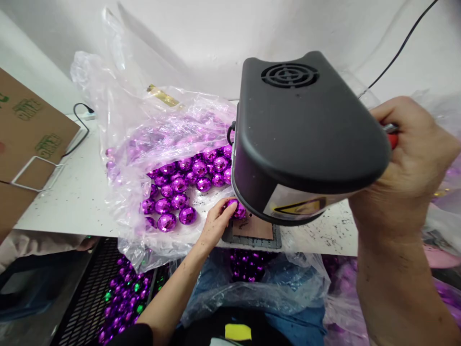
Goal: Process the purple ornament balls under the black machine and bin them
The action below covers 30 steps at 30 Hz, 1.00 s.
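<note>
Beneath the machine [306, 139], head view, the left hand [216, 220] pinches 1 ball [241, 210] by the plate [257, 230], and up right, the right hand [410, 149] wraps the handle [392, 141]! That ball looks light, stiff, slick, perhaps crackable; thumb and fingertips on its sides should suit.

Bright light leaves glints on purple balls [188, 215].

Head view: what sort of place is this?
Probably a workshop, judging by the black machine, the purple balls in clear plastic, and the black crate holding more.
</note>
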### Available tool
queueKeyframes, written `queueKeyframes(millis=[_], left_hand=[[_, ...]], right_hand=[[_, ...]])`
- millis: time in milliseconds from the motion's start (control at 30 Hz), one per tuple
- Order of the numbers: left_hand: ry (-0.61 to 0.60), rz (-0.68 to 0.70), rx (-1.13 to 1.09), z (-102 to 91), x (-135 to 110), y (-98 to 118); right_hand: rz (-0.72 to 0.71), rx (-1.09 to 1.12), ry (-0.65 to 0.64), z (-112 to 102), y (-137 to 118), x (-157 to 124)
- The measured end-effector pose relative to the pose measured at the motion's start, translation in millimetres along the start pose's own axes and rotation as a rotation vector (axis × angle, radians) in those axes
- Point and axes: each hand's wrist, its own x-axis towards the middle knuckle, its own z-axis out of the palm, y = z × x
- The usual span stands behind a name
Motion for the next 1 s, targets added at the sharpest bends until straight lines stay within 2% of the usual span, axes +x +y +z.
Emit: queueKeyframes(millis=[100,367,500,733,867,1000], left_hand=[[-0.041,0.044,0.025,1.8,0.2,1.2],[-0.052,0.301,0.294,27.2,-8.8,-12.2],[-0.041,0.381,0.381,33.7,-11.5,-14.2],[-0.033,0.345,0.38,40.8,-12.4,-11.6],[-0.001,0.261,0.368,47.6,-13.3,-19.4],[-0.014,0.249,0.327,50.4,-13.6,-27.0]], right_hand=[[0.021,0.011,-0.002,0.3,-0.7,-0.1],[0.023,0.018,-0.007,-0.4,3.0,0.0],[0.017,0.022,-0.007,-0.3,4.0,-0.6],[-0.006,0.008,0.002,-0.2,3.8,-2.1],[-0.019,0.01,0.012,-1.6,7.0,-3.0],[0.017,0.025,-0.027,-5.9,7.8,-1.4]])
